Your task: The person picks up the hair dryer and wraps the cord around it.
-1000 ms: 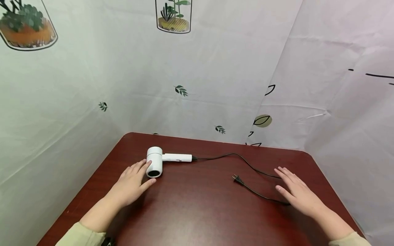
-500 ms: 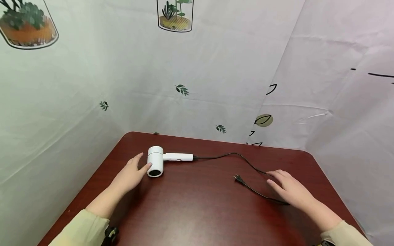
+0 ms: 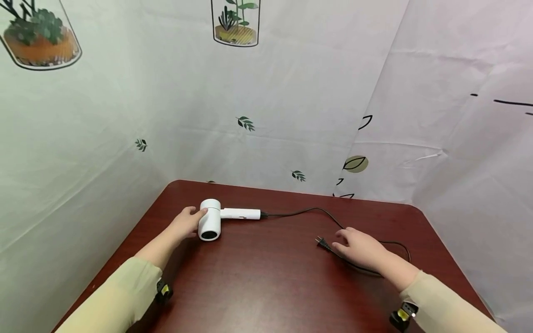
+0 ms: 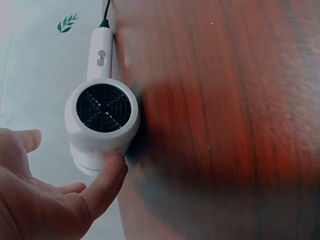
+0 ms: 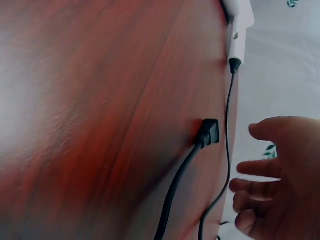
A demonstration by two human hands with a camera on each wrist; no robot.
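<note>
A white hair dryer (image 3: pixel 210 223) lies on the dark red table (image 3: pixel 266 286), its handle pointing right. My left hand (image 3: pixel 185 224) is at the left side of its barrel, thumb and fingers spread. In the left wrist view one fingertip of this hand (image 4: pixel 60 195) meets the barrel below the round black grille (image 4: pixel 104 108), and the thumb stands away from it. My right hand (image 3: pixel 360 249) is over the black power cord (image 3: pixel 306 211), fingers loosely bent with nothing between them. Just left of it lies the two-pin plug (image 3: pixel 322 243), also visible in the right wrist view.
Behind the table hangs a pale cloth backdrop (image 3: pixel 266 92) printed with leaves and potted plants. A loop of the cord (image 3: pixel 405 249) lies to the right of my right hand. Black cameras are strapped at both wrists, the right one (image 3: pixel 403 315) near the front.
My left hand has moved up along the dryer's left side, thumb now at its barrel. The right hand has moved left over the cord toward the plug. The dryer stays put.
</note>
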